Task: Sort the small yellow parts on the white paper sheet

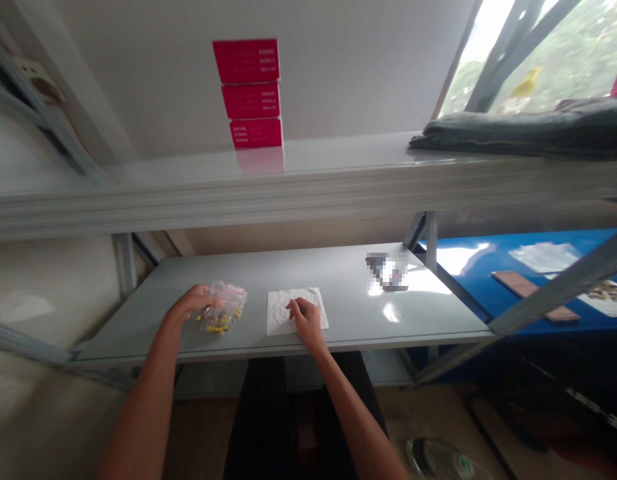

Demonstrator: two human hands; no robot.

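Observation:
My left hand is closed on the upper edge of a clear zip bag. Small yellow and darker pieces lie along the bottom of the bag, too small to name. A white paper sheet, lightly creased, lies flat at the middle of the table's front. Over its right half is my right hand, fingers curled in and thumb against them. Whether something small is pinched there is hidden.
The grey table sits under a shelf bearing stacked red boxes and a folded dark cloth. A blurred-out item lies at the back right. A blue table on the right holds a phone-like slab.

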